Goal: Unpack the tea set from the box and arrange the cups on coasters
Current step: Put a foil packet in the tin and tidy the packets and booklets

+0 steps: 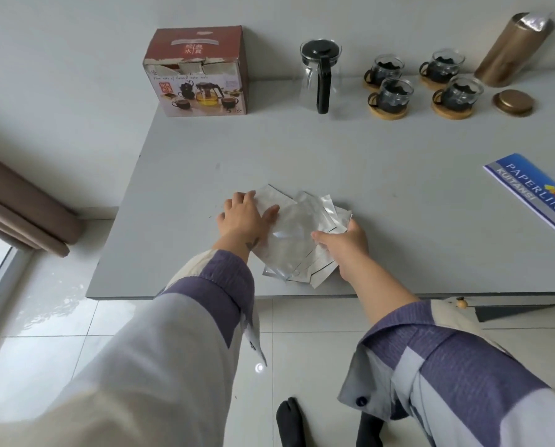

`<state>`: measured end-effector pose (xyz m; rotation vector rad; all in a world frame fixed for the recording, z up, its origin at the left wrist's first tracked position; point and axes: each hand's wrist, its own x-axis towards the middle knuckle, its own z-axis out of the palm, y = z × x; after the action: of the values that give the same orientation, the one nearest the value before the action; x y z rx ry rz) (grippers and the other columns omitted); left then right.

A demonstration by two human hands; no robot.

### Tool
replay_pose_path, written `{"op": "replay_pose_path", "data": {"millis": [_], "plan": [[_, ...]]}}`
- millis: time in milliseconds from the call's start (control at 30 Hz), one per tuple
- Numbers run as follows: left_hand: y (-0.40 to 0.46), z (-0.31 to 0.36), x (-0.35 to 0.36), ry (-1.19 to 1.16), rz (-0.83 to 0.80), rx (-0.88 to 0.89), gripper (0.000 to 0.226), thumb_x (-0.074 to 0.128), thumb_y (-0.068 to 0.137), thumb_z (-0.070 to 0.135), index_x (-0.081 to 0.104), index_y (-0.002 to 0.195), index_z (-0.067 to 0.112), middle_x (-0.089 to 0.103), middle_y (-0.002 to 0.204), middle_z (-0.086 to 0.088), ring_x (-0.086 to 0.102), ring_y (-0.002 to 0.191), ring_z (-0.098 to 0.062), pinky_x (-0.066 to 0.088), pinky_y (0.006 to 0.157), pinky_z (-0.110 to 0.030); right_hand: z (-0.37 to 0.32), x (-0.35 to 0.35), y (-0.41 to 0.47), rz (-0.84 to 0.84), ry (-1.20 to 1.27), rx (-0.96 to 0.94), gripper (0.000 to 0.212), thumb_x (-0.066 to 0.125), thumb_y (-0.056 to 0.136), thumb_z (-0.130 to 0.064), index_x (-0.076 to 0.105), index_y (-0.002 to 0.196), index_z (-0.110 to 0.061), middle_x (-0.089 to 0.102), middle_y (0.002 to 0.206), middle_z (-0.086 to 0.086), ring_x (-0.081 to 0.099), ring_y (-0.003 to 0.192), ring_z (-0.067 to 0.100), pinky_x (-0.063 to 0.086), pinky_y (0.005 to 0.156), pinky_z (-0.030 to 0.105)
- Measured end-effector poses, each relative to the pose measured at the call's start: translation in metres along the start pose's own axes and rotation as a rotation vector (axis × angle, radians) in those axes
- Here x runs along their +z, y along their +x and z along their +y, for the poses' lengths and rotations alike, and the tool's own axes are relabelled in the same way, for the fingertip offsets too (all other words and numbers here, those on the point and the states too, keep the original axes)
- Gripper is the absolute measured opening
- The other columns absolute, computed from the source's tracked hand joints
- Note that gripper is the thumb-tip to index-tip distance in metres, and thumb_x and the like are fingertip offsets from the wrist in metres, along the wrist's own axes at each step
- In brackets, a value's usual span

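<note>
The grey desk [398,175] carries everything. At its far left corner stands the red tea set box [202,72], upright, with a torn top edge. A tall gold canister [511,50] leans at the far right, and its gold lid [513,102] lies flat just beside it. Near the front edge lies a fanned pile of silver foil packets [298,233]. The glass teapot [321,75] with a black lid and handle stands between the box and the cups. Four glass cups [394,93] sit already on round wooden coasters [387,111] — two behind, two in front.

The left hand [244,216] rests on the pile's left side, fingers straight and spread. The right hand [345,245] holds the pile's right edge, thumb on top, fingers curled around it.
</note>
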<state>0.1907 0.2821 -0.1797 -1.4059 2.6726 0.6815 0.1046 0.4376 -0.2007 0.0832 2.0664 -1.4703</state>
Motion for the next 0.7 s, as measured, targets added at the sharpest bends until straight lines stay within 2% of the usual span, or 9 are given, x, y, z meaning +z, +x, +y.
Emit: {"op": "replay_pose_path", "data": {"millis": [67, 167, 233, 300, 400, 433, 500, 633, 700], "plan": [[-0.010, 0.001, -0.002, 0.022, -0.065, 0.009, 0.084, 0.047, 0.081, 0.070, 0.027, 0.145, 0.018, 0.033, 0.145, -0.005, 0.026, 0.136, -0.027, 0.031, 0.106, -0.047, -0.003, -0.002, -0.003, -0.013, 0.055, 0.007, 0.036, 0.079, 0.070, -0.005, 0.061, 0.097, -0.018, 0.070, 0.096, 0.003, 0.068, 0.076, 0.019, 0.056, 0.068, 0.028], [-0.031, 0.001, -0.003, 0.009, -0.200, -0.004, 0.097, 0.057, 0.071, 0.074, 0.027, 0.145, 0.019, 0.032, 0.141, -0.009, 0.025, 0.133, -0.032, 0.033, 0.105, -0.049, -0.007, -0.006, -0.008, -0.052, 0.136, 0.015, 0.035, 0.076, 0.075, -0.004, 0.062, 0.105, -0.014, 0.066, 0.084, -0.001, 0.061, 0.065, 0.011, 0.048, 0.055, 0.020], [-0.040, 0.005, -0.001, -0.049, -0.217, -0.039, 0.099, 0.062, 0.069, 0.072, 0.027, 0.146, 0.020, 0.032, 0.140, -0.011, 0.026, 0.132, -0.033, 0.032, 0.107, -0.047, -0.011, -0.009, -0.009, -0.073, 0.137, -0.003, 0.044, 0.075, 0.078, -0.007, 0.058, 0.119, -0.011, 0.064, 0.090, -0.002, 0.061, 0.073, 0.013, 0.048, 0.064, 0.022], [-0.045, 0.013, -0.001, -0.157, -0.208, -0.065, 0.096, 0.067, 0.070, 0.066, 0.029, 0.143, 0.018, 0.037, 0.138, -0.011, 0.035, 0.128, -0.032, 0.036, 0.105, -0.043, -0.013, -0.015, -0.010, -0.067, 0.108, -0.049, 0.053, 0.074, 0.080, -0.012, 0.051, 0.129, -0.011, 0.061, 0.107, 0.000, 0.059, 0.090, 0.018, 0.043, 0.077, 0.024], [-0.050, 0.031, -0.007, -0.529, -0.197, -0.069, 0.075, 0.078, 0.073, 0.039, 0.036, 0.130, 0.015, 0.053, 0.125, -0.004, 0.056, 0.103, -0.023, 0.050, 0.085, -0.034, -0.019, -0.030, -0.014, -0.063, 0.141, -0.067, 0.044, 0.071, 0.084, -0.014, 0.052, 0.123, -0.013, 0.059, 0.111, -0.002, 0.059, 0.101, 0.018, 0.039, 0.080, 0.024], [-0.052, 0.038, -0.010, -0.606, -0.186, -0.061, 0.070, 0.079, 0.074, 0.032, 0.037, 0.128, 0.016, 0.055, 0.121, -0.002, 0.057, 0.095, -0.021, 0.051, 0.081, -0.034, -0.022, -0.036, -0.017, -0.059, 0.155, -0.065, 0.036, 0.070, 0.085, -0.016, 0.053, 0.117, -0.014, 0.058, 0.108, -0.004, 0.058, 0.099, 0.016, 0.040, 0.080, 0.025], [-0.056, 0.051, -0.015, -0.680, -0.160, -0.056, 0.066, 0.079, 0.075, 0.026, 0.041, 0.128, 0.019, 0.057, 0.119, -0.004, 0.059, 0.087, -0.021, 0.055, 0.078, -0.035, -0.028, -0.052, -0.021, -0.066, 0.193, -0.031, 0.040, 0.067, 0.087, -0.023, 0.054, 0.124, -0.015, 0.061, 0.114, -0.001, 0.059, 0.100, 0.019, 0.047, 0.084, 0.031], [-0.064, 0.092, -0.014, -0.730, -0.181, -0.053, 0.067, 0.079, 0.075, 0.017, 0.046, 0.132, 0.024, 0.054, 0.131, -0.008, 0.061, 0.103, -0.029, 0.057, 0.081, -0.046, -0.031, -0.102, -0.022, -0.023, 0.250, -0.001, 0.015, 0.058, 0.093, -0.023, 0.059, 0.108, -0.020, 0.064, 0.112, 0.011, 0.062, 0.093, 0.025, 0.053, 0.080, 0.039], [-0.070, 0.118, -0.013, -0.738, -0.208, -0.013, 0.067, 0.078, 0.075, 0.016, 0.046, 0.133, 0.021, 0.055, 0.130, -0.007, 0.061, 0.105, -0.029, 0.057, 0.082, -0.046, -0.033, -0.129, -0.025, 0.069, 0.239, -0.012, 0.020, 0.058, 0.092, -0.027, 0.061, 0.110, -0.020, 0.065, 0.115, 0.011, 0.063, 0.099, 0.027, 0.053, 0.085, 0.042]]}}
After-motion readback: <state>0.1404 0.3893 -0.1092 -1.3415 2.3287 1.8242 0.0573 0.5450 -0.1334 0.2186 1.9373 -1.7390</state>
